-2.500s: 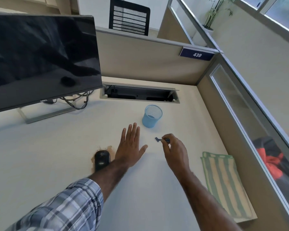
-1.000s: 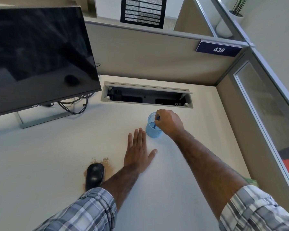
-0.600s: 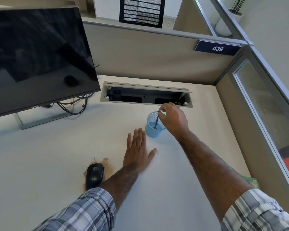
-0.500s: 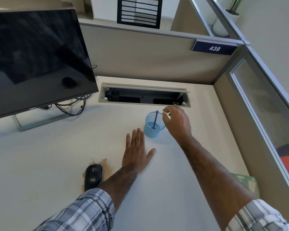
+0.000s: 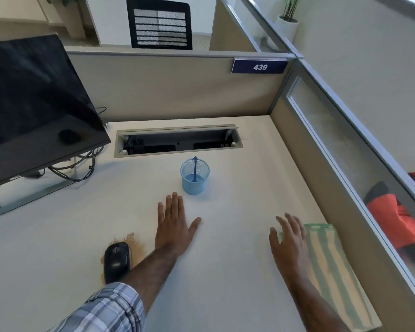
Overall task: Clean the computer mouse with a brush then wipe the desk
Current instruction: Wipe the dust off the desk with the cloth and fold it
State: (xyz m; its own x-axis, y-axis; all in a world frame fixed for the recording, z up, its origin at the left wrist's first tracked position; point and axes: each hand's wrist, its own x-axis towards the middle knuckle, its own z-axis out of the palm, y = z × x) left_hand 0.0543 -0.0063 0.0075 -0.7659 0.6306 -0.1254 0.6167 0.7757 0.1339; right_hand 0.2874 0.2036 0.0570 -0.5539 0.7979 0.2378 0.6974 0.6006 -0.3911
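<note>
A black computer mouse [image 5: 116,261] lies on the white desk [image 5: 58,236], with brown dust [image 5: 135,245] spread around it. The blue brush [image 5: 195,168] stands upright in a light blue mesh cup [image 5: 194,178] behind my hands. My left hand [image 5: 174,226] rests flat on the desk, fingers straight, just right of the mouse. Over the left edge of a folded green-and-cream striped cloth [image 5: 331,267] hovers my right hand [image 5: 289,243], fingers spread and holding nothing.
A dark monitor [image 5: 34,104] on a metal stand fills the left, with cables under it. An open cable tray [image 5: 177,142] is set into the desk at the back. Beige partitions and a glass panel [image 5: 345,164] close off the back and right.
My right hand let go of the brush, leaving it in the blue cup, and drew back to the right over the striped cloth. The left hand stayed flat.
</note>
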